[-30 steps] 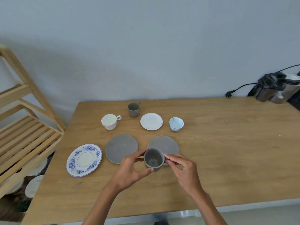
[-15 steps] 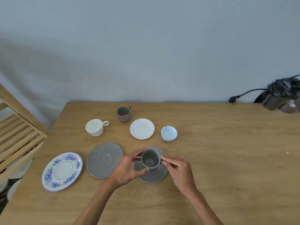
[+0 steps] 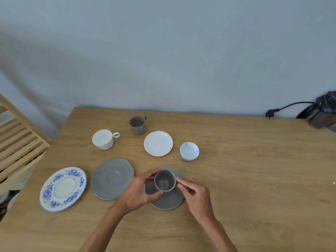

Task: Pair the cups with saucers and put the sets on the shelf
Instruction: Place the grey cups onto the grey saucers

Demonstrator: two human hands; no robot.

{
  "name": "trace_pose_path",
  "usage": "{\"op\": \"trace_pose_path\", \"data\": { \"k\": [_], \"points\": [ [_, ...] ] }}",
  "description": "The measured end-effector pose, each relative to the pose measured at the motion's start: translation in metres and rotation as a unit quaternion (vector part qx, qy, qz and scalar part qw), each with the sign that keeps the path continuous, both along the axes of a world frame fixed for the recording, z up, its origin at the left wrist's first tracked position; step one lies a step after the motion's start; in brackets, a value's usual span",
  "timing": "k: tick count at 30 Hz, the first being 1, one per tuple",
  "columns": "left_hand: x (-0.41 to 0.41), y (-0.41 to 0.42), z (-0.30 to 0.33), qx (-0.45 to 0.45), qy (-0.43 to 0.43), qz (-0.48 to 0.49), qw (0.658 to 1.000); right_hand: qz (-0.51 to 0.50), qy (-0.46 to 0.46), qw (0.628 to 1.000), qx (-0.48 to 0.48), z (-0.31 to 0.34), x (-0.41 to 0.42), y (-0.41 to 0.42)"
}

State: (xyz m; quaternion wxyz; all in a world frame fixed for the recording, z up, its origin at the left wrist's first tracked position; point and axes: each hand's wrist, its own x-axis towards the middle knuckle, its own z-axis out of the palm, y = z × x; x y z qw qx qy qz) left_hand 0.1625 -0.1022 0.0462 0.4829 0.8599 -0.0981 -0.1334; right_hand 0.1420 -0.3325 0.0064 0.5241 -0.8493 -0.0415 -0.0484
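A grey cup (image 3: 165,180) sits at the middle of a grey saucer (image 3: 168,200) near the table's front. My left hand (image 3: 138,192) wraps its left side with thumb and fingers. My right hand (image 3: 195,194) pinches its right side, where the handle is hidden. A second grey saucer (image 3: 112,178) lies bare to the left. Further left is a blue-flowered saucer (image 3: 63,188). Behind stand a white cup (image 3: 103,139), a second grey cup (image 3: 137,124), a small white saucer (image 3: 158,143) and a blue-patterned cup (image 3: 189,151).
The wooden slatted shelf (image 3: 20,142) stands off the table's left edge, with white dishes (image 3: 11,197) on the floor below it. A black bag (image 3: 323,110) and a plug (image 3: 270,113) lie at the far right by the wall.
Both hands carried the grey cup from in front of the right grey saucer onto its middle. The camera view shifted right, so the shelf shows less.
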Motion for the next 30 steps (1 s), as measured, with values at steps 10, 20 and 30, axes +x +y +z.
{"op": "trace_pose_path", "data": {
  "k": [10, 20, 30],
  "points": [
    [-0.01, 0.0, -0.004, -0.01, 0.003, 0.023, 1.0, 0.007, -0.001, 1.0, 0.011, -0.002, -0.002, 0.0],
    [-0.009, 0.029, 0.003, 0.008, -0.029, 0.129, 0.991, 0.001, -0.039, 0.999, 0.005, 0.038, 0.017, -0.006],
    [0.061, 0.049, 0.029, 0.001, -0.069, 0.227, 0.971, 0.142, 0.015, 0.988, -0.064, 0.089, 0.161, 0.06]
  ]
}}
